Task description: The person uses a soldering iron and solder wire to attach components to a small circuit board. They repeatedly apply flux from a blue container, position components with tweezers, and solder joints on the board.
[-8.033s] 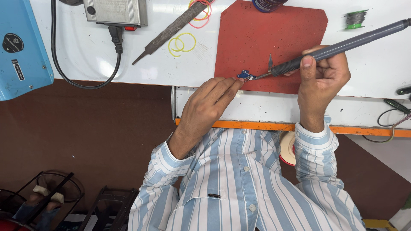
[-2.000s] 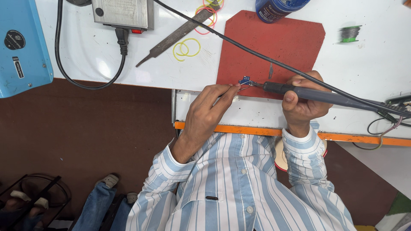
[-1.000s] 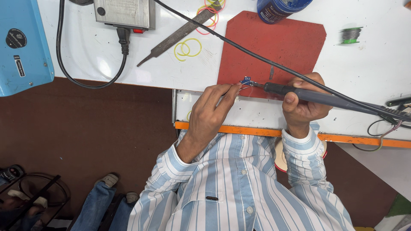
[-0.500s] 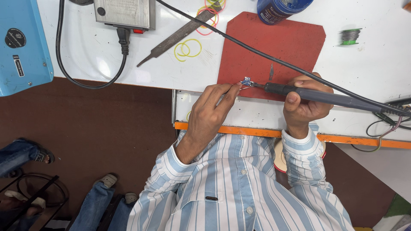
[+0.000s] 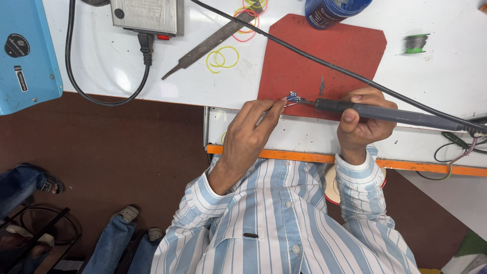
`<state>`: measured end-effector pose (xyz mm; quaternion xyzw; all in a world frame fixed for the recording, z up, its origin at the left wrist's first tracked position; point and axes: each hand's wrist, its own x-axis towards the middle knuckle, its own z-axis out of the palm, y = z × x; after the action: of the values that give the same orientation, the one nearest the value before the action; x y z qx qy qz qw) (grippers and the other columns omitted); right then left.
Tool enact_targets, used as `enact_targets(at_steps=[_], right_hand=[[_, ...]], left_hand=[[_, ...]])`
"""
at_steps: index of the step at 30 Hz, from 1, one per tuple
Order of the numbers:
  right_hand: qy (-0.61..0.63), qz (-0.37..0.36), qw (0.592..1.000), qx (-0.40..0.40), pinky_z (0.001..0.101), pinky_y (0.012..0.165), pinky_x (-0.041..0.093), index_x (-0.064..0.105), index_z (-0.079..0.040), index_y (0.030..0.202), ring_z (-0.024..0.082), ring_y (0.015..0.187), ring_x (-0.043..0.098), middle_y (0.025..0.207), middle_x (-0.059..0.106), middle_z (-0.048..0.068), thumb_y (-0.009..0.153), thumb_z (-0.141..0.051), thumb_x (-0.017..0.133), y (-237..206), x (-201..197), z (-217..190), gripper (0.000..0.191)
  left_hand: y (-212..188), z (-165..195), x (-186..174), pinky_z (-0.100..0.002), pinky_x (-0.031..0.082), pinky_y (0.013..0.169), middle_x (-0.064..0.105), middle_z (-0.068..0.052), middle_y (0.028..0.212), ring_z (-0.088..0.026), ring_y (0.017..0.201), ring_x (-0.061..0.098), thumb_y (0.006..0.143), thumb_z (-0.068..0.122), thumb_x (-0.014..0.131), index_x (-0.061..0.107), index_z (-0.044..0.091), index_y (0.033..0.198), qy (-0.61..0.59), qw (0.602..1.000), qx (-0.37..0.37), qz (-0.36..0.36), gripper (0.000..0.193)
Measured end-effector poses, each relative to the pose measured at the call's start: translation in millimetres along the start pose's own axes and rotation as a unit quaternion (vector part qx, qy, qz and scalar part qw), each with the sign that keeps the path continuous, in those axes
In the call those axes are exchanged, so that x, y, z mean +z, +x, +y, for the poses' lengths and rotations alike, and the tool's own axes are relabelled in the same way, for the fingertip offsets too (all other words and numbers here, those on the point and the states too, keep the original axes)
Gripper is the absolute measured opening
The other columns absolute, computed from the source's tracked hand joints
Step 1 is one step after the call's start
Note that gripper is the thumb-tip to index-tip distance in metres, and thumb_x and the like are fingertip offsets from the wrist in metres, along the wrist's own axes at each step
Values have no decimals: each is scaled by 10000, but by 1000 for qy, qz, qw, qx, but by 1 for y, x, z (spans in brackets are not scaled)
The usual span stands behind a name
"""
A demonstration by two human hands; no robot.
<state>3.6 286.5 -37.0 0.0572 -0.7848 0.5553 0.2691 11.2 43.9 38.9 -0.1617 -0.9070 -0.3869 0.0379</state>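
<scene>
— So, what are your 2 hands doing?

— My right hand (image 5: 362, 124) is clamped around a grey soldering iron (image 5: 390, 114), tip touching a small blue circuit board (image 5: 292, 96). My left hand (image 5: 248, 137) has its fingertips pinched together on a thin wire just beside it.

— Where is the board?

— At the near edge of the red mat (image 5: 314, 56) on the white tabletop (image 5: 111, 66), with a metal file (image 5: 213, 43) and rubber bands (image 5: 223, 57) beyond.

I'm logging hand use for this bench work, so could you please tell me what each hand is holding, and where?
The right hand grips the soldering iron around its handle, near the front. The left hand pinches a thin wire by the small blue part.
</scene>
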Motion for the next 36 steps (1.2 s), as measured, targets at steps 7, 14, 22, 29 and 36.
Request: enact_targets(at_steps=[7, 14, 22, 29, 36], right_hand=[[14, 8, 1000, 21, 253, 526, 504, 506, -60, 1040, 172, 591, 627, 760, 598, 91, 1032, -468, 689, 2, 0, -1, 447], [13, 13, 999, 41, 238, 514, 461, 513, -49, 1048, 153, 564, 590, 739, 600, 101, 1032, -455, 687, 7, 1, -2, 442], [10, -16, 999, 46, 253, 558, 503, 519, -41, 1048, 174, 619, 625, 767, 607, 102, 1055, -439, 693, 10, 1, -5, 434], [39, 29, 997, 68, 233, 547, 444, 514, -51, 1051, 155, 615, 571, 709, 564, 77, 1058, -406, 693, 12, 1, -8, 398], [22, 27, 996, 86, 211, 539, 462, 509, -56, 1054, 123, 613, 583, 791, 597, 97, 1074, -397, 693, 15, -1, -10, 388]], left_hand=[[3, 1, -1, -271, 618, 840, 682, -97, 1069, -192, 996, 661, 903, 12, 752, 693, 18, 1222, -4, 1000, 2, 0, 324], [9, 4, -5, -272, 616, 808, 676, -108, 1061, -203, 988, 660, 913, 17, 743, 703, 0, 1198, -15, 1000, -19, -9, 288], [10, 4, -6, -266, 617, 801, 669, -107, 1069, -198, 986, 653, 911, 10, 744, 700, -3, 1201, -10, 1000, -21, -20, 294], [11, 3, -7, -264, 616, 802, 667, -118, 1081, -203, 993, 650, 905, 9, 743, 696, -4, 1208, -7, 1000, -15, -21, 307], [19, 11, -11, -270, 611, 798, 671, -106, 1061, -193, 966, 648, 912, -6, 748, 700, -4, 1220, -6, 999, -22, -25, 311]])
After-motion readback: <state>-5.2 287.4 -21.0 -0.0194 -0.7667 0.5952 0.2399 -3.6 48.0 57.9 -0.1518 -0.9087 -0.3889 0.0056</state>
